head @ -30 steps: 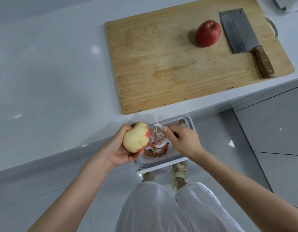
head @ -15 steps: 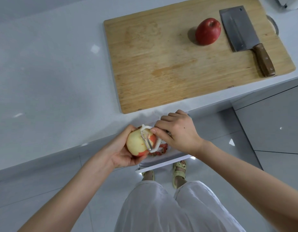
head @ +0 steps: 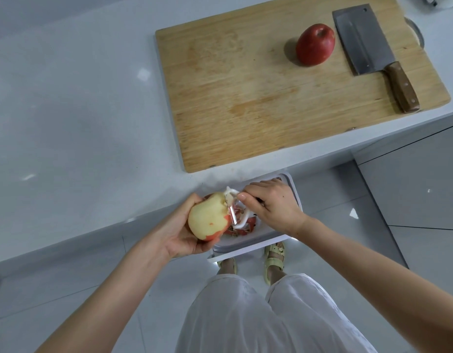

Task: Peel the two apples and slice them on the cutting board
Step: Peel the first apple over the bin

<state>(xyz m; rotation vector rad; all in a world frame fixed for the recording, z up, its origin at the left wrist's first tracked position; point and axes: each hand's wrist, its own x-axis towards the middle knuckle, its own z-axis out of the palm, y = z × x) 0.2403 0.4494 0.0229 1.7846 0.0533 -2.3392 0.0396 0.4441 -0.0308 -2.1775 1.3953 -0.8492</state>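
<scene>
My left hand (head: 180,233) grips a mostly peeled apple (head: 208,217), pale yellow with red skin left along its lower right side. My right hand (head: 273,206) holds a white peeler (head: 234,208) with its blade against the apple's right edge. Both hands hover below the counter edge, over a white bin (head: 295,197) holding red peel strips (head: 248,224). A whole red apple (head: 315,44) stands on the wooden cutting board (head: 245,98), near its far right. A cleaver (head: 365,40) with a wooden handle lies to the right of that apple.
The board rests on a white countertop (head: 80,123) close to its front edge. Grey cabinet fronts (head: 418,184) stand at the right. Below are my white trousers and green sandals on a tiled floor.
My right hand rose from over the bin to the apple and set the peeler blade on it. The blade now lies along the apple's right side. My left hand turned the apple slightly.
</scene>
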